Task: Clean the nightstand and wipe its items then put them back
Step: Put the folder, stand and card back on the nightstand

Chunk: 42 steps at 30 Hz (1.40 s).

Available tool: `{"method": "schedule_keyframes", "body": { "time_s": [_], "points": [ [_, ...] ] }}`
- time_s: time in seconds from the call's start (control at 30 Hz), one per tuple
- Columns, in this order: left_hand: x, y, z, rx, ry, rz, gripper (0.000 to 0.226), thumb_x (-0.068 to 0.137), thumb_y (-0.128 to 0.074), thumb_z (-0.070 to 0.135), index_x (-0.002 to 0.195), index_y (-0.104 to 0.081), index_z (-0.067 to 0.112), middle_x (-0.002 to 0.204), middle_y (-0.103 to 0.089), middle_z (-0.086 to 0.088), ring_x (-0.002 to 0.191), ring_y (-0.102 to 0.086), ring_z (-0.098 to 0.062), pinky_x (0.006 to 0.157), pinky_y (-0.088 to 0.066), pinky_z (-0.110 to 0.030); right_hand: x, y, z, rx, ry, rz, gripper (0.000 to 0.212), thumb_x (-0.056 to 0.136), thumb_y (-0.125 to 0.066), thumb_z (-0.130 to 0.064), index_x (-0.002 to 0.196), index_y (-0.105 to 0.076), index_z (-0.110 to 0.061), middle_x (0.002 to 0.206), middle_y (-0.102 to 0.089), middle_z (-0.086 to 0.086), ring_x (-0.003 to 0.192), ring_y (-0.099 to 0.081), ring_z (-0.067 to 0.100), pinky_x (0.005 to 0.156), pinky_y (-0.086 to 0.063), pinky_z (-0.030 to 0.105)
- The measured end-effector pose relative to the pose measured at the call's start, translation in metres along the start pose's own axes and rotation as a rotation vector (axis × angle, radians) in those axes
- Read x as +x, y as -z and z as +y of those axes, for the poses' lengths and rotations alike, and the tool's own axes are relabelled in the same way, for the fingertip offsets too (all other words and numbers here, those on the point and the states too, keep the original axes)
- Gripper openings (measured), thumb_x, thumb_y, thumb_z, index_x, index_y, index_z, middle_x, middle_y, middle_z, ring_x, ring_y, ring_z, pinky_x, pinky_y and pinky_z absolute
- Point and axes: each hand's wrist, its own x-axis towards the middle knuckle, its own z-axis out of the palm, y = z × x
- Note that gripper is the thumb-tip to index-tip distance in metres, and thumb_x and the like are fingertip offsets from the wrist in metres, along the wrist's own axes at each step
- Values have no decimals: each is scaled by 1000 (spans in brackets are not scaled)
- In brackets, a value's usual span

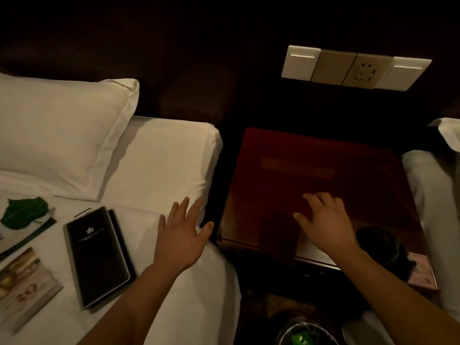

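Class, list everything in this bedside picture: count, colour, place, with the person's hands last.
nightstand: one, reddish-brown, centre
bed: two, white, flanking nightstand
pillow: one, white, left bed
folder: one, black, left bed
leaf: one, green, left bed, far left
brochure: one, multicoloured, left bed, near edge
switch panel: one, cream-beige, wall above nightstand
cloth: one, white, under right hand
dark bundle: one, black, nightstand front right
card: one, pink, nightstand front corner
bin: one, dark, floor
left hand: one, spread, over bed edge
right hand: one, on nightstand
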Motion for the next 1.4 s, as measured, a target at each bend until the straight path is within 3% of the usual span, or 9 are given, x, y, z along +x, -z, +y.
{"method": "schedule_keyframes", "body": {
  "time_s": [0.23, 0.47, 0.57, 0.8, 0.87, 1.0, 1.2, 1.3, 1.4],
  "points": [
    [0, 7, -16, 105, 26, 27, 71, 92, -20, 69, 155, -2, 42, 168, -3, 0, 154, 2, -23, 122, -3, -54, 5, 4, -40, -19, 148, -27, 59, 89, -53, -55, 138, -47, -24, 131, -53, 1, 115, -47, 27, 91, -49, 39],
    [-18, 31, -52, 24, 125, 63, 77, 86, -18, 73, 155, -7, 43, 167, -6, 0, 154, 0, -22, 121, -1, -52, 3, 2, -121, 7, 330, -81, 55, 91, -48, -55, 138, -46, -27, 130, -52, -2, 113, -46, 23, 88, -49, 38],
    [-33, 42, -80, -14, 193, 95, 73, 90, -29, 70, 155, -12, 41, 167, -11, -1, 154, -3, -22, 122, -1, -51, 0, -5, -167, 24, 423, -120, 54, 92, -48, -54, 139, -46, -28, 131, -53, -3, 113, -46, 22, 90, -48, 36],
    [-68, 64, -151, -50, 341, 161, 70, 93, -36, 63, 155, -22, 34, 164, -22, -4, 151, -16, -24, 121, -12, -51, -10, -27, -285, 106, 622, -186, 52, 92, -50, -53, 138, -46, -29, 129, -55, -3, 116, -46, 22, 92, -46, 35],
    [-75, 65, -170, -111, 387, 172, 67, 95, -40, 59, 154, -26, 31, 161, -29, -6, 147, -27, -26, 120, -22, -49, -14, -34, -311, 121, 654, -215, 51, 92, -50, -51, 138, -46, -29, 127, -56, -3, 114, -48, 22, 92, -46, 35],
    [-79, 55, -196, -340, 539, 158, 59, 97, -48, 49, 149, -37, 24, 143, -48, -10, 126, -51, -28, 105, -43, -39, -22, -57, -348, 195, 627, -334, 49, 92, -54, -46, 137, -48, -28, 125, -58, 1, 114, -51, 23, 93, -42, 32],
    [-64, 36, -222, -561, 698, 262, 49, 94, -59, 33, 138, -48, 14, 127, -60, -15, 111, -60, -29, 88, -47, -34, -29, -91, -372, 270, 540, -422, 49, 92, -57, -43, 136, -50, -25, 125, -59, 2, 114, -53, 20, 91, -43, 29],
    [-55, 32, -226, -745, 826, 174, 53, 89, -68, 37, 128, -52, 6, 123, -65, -14, 105, -64, -29, 83, -51, -35, -26, -96, -370, 298, 454, -449, 46, 92, -57, -41, 134, -53, -23, 123, -61, 2, 107, -58, 18, 87, -44, 28],
    [-51, 26, -221, -706, 832, 120, 59, 84, -75, 33, 127, -47, 5, 123, -64, -13, 109, -63, -31, 84, -49, -35, -26, -99, -366, 344, 308, -526, 46, 92, -58, -41, 133, -53, -21, 122, -63, 2, 105, -61, 17, 84, -44, 27]
  ]
}}
